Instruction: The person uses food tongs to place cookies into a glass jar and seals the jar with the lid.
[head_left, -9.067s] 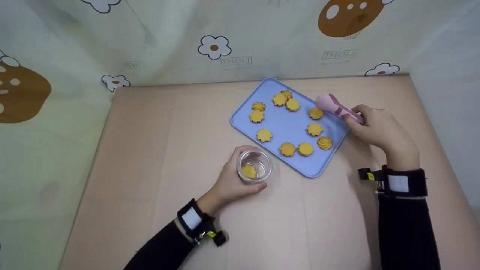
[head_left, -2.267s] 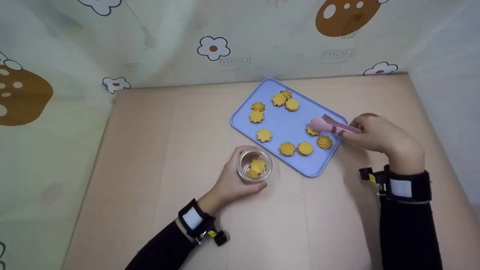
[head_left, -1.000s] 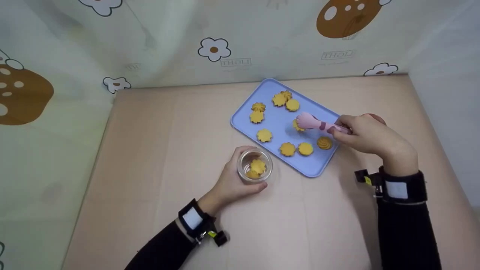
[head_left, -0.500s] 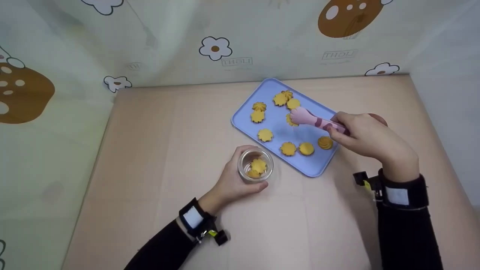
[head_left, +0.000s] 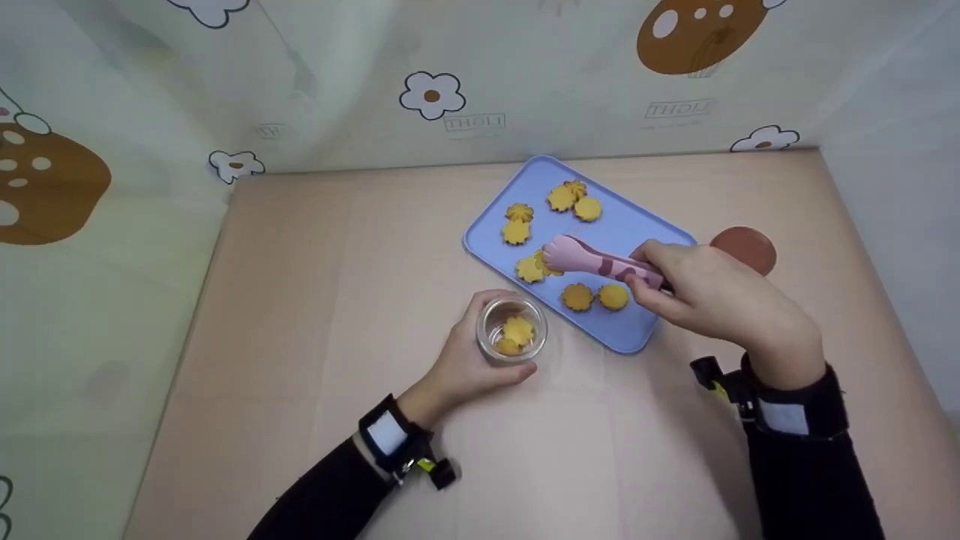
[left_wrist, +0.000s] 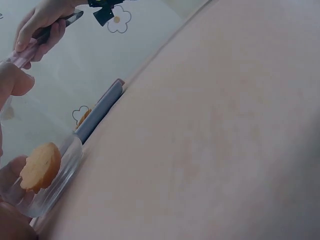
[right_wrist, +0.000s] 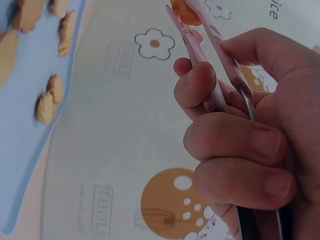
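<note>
In the head view my left hand (head_left: 469, 360) grips a clear glass jar (head_left: 486, 351) on the table. A few yellow cookies (head_left: 517, 330) lie inside it; the left wrist view shows one cookie (left_wrist: 41, 167) through the glass. My right hand (head_left: 724, 296) holds pink tongs (head_left: 600, 262) over the blue tray (head_left: 637, 330). Between the tong tips is a cookie (right_wrist: 187, 12), partly covered by them in the head view. Several other cookies (head_left: 577, 297) lie on the tray, most with scalloped edges.
The tray sits at an angle near the back of the table (head_left: 315, 300), just beyond the jar. A brown round disc (head_left: 746, 251) shows behind my right hand. A patterned curtain (head_left: 337, 90) rises along the back edge.
Since the earliest frame, a cookie left the tray's right side and another appeared in the jar. Recently the right hand moved left with the tongs, carrying a second cookie toward the jar. The left hand stayed.
</note>
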